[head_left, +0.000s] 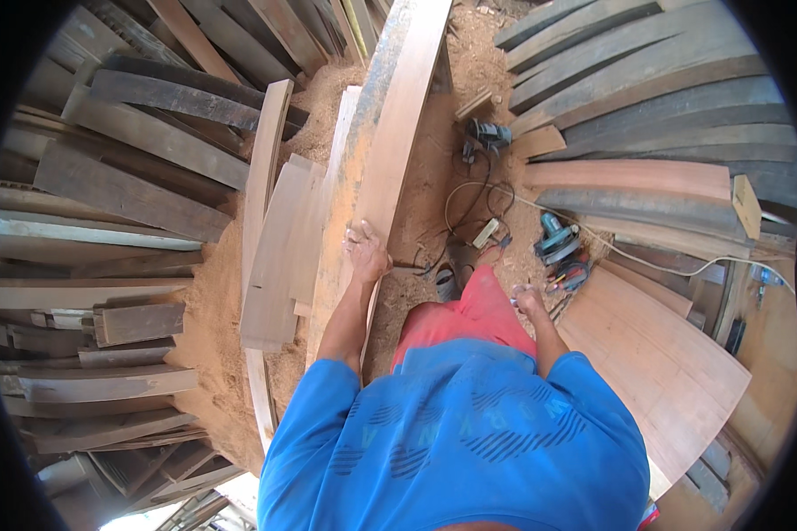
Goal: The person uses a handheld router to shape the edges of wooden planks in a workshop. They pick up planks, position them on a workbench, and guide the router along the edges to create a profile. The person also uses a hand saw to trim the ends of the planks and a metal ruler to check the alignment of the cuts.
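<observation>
My left hand [367, 254] rests on a long, light-brown wooden plank [398, 133], its fingers bent over the top face near the right edge. The plank lies lengthwise in front of me on a worn board [350, 190] with orange and grey patches along its left side. My right hand [529, 302] hangs beside my right thigh with its fingers curled closed. A small pale bit shows at those fingers, too small to name. A power tool with a teal body [555, 237] lies on the floor just beyond this hand, next to several hand tools [568, 275].
Stacked boards [142, 199] line the left, and more boards [646, 88] lie at the right. Another power tool [489, 133] sits on the sawdust-covered floor. A pale cable [593, 234] runs across to the right. A wide wooden panel [655, 354] leans at my right.
</observation>
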`<state>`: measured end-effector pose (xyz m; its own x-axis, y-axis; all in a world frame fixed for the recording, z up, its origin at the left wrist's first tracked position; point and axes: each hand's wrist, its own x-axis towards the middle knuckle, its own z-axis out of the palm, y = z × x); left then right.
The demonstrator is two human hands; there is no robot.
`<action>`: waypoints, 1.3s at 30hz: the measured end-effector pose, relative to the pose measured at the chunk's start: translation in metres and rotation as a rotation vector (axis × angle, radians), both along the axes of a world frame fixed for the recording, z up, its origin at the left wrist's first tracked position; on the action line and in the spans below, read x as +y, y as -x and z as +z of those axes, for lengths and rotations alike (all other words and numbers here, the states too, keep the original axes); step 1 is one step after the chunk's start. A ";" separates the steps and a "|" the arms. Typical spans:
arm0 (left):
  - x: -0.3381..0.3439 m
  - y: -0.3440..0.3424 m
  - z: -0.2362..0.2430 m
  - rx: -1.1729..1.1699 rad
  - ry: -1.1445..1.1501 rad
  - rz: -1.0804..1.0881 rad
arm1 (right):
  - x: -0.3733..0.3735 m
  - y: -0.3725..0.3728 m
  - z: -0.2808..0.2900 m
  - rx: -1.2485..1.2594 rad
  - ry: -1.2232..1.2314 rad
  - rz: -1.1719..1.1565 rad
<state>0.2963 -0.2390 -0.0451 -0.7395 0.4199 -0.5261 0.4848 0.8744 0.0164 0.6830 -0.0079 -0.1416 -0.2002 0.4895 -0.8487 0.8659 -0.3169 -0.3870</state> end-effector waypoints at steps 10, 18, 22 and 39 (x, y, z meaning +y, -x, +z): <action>0.003 -0.004 0.009 -0.075 -0.044 0.099 | 0.065 0.072 -0.049 0.211 -0.106 0.319; 0.057 0.030 0.035 -0.026 0.036 -0.055 | 0.130 0.148 -0.012 0.229 0.172 -0.193; 0.141 0.096 0.012 0.145 -0.222 -0.140 | 0.194 0.174 -0.046 0.207 0.265 -0.446; 0.271 0.193 -0.037 0.174 -0.358 -0.297 | 0.364 0.305 -0.355 0.219 0.496 -0.734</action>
